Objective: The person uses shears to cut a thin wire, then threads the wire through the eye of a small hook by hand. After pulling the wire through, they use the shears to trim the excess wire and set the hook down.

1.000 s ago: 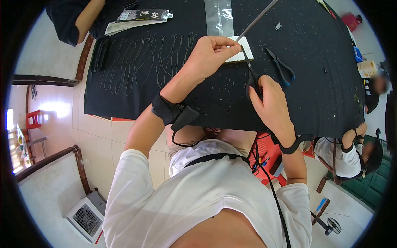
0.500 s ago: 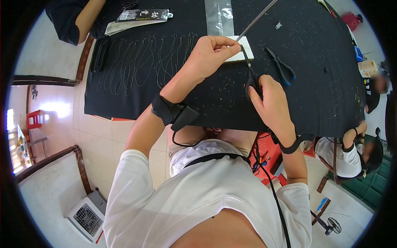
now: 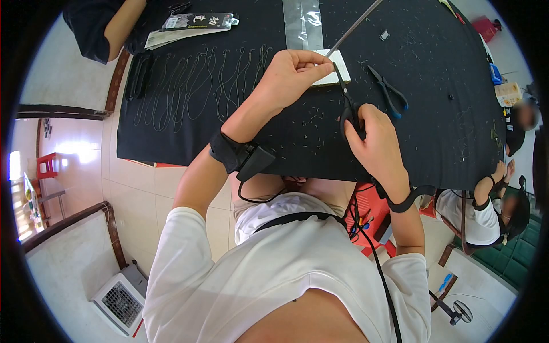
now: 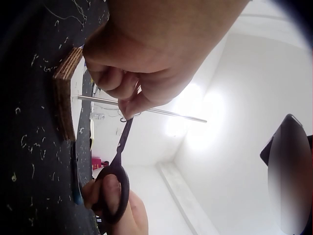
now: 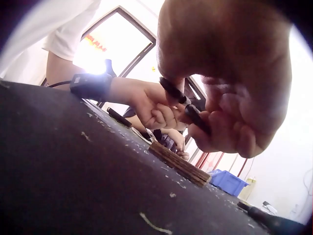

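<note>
My left hand point(image 3: 286, 83) pinches a thin line between thumb and forefinger; a small loop point(image 4: 123, 119) of it shows below the fingertips in the left wrist view. A slim metal rod point(image 3: 360, 23) stands on a white-topped layered wood block point(image 4: 64, 103), just behind these fingers. My right hand point(image 3: 378, 143) grips black scissors point(image 3: 346, 102) by their handles, some fingers hidden behind them. The scissor tips point away from me and reach right up to the left fingertips. How the line lies between the blades I cannot tell.
Pliers with blue-tipped handles point(image 3: 389, 94) lie right of the block. Several looped lines point(image 3: 189, 86) are spread at left, beside a black case point(image 3: 138, 77). A clear plastic bag point(image 3: 303, 26) and a printed packet point(image 3: 197, 21) lie farther back. Small clippings dot the black cloth point(image 3: 286, 151).
Both my hands, the scissors and the rod keep their places. At far right, another person's hands have shifted slightly.
</note>
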Available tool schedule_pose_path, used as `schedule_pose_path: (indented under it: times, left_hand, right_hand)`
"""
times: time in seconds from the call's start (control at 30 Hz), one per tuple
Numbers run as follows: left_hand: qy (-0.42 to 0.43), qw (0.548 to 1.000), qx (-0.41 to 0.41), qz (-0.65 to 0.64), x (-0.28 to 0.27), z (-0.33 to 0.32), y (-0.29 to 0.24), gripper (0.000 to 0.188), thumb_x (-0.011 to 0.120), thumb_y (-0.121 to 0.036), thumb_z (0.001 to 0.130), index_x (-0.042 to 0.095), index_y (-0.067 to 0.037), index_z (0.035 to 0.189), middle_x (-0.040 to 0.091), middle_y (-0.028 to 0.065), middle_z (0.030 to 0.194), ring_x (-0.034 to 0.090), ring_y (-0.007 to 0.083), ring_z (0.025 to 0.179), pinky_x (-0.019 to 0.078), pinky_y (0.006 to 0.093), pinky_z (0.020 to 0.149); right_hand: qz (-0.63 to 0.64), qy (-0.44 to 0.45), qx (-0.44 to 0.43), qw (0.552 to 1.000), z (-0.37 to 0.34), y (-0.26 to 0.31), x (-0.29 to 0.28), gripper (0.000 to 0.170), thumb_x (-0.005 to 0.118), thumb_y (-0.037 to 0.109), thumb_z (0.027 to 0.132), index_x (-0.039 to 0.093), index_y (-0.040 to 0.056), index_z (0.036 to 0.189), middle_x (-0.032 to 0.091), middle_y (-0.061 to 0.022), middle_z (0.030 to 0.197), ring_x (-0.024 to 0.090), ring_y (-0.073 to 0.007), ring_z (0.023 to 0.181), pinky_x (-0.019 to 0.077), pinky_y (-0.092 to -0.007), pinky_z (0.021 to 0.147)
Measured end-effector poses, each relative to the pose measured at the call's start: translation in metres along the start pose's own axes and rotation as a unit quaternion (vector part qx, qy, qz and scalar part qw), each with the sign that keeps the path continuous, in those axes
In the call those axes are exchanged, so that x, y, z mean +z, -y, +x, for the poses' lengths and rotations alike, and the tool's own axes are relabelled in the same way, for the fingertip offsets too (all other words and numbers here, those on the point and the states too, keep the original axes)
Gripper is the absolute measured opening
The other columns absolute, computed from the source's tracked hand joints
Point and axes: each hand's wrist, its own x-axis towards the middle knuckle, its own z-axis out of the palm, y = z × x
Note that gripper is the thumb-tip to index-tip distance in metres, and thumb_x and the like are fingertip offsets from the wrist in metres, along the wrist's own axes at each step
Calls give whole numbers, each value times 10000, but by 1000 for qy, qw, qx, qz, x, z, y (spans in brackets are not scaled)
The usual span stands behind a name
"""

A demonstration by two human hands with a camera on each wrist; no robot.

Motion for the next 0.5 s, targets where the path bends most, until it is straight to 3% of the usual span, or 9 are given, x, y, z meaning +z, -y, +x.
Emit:
schedule_pose_path:
  times: [0.5]
  left_hand:
    - [4, 1000, 3, 14, 0, -1, -3, 253, 643, -188, 816, 651, 10, 973, 638, 48, 849, 560, 84, 773, 428, 199, 694]
  right_hand:
    - [10, 19, 23, 1000, -4, -3, 1, 227, 601, 183, 789, 469, 0, 766, 498, -156, 736, 507, -334, 685, 392, -402, 615]
